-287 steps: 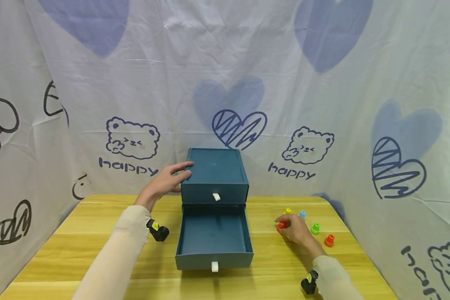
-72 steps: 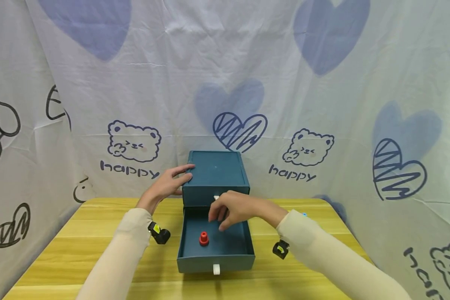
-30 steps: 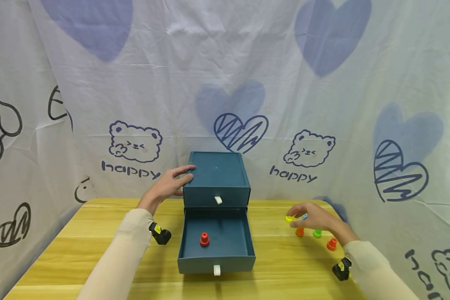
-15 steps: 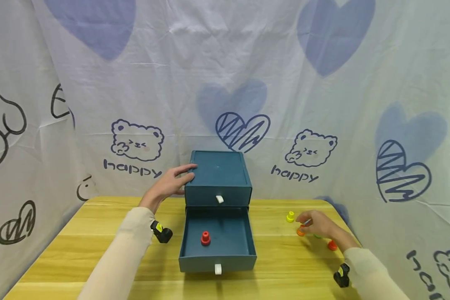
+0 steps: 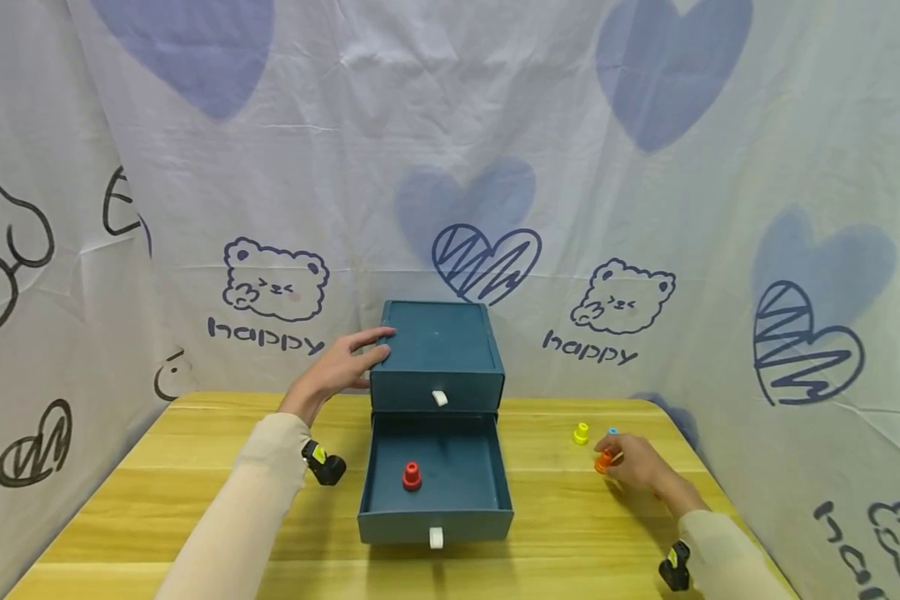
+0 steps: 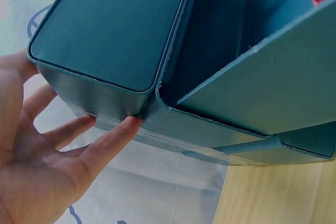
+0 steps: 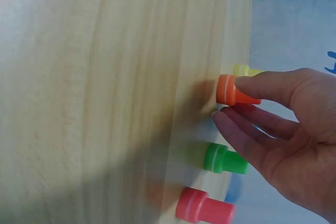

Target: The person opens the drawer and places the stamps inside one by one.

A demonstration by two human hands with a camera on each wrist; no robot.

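Note:
My left hand (image 5: 336, 368) rests with spread fingers against the left side and top edge of a dark blue two-drawer box (image 5: 438, 337). Its lower drawer (image 5: 390, 528) is pulled out and holds a red toy stamp (image 5: 412, 477), standing upright. To the right, my right hand (image 5: 641, 465) pinches an orange toy stamp (image 7: 227, 90) between thumb and fingers. Whether that stamp touches the table cannot be told. Behind it stand a yellow stamp (image 5: 581, 433) and a blue stamp (image 5: 612, 431). In the right wrist view a green stamp (image 7: 226, 158) and another red stamp (image 7: 205, 206) stand nearby.
The wooden table (image 5: 555, 533) ends against a white printed cloth (image 5: 450, 125) at the back and sides. White pull tabs stick out from the upper drawer (image 5: 397, 392) and the lower one.
The first red stamp, formerly in my right hand, now stands in the drawer. My right hand has returned right, passing the yellow and blue stamps to the orange one. My left hand stays put.

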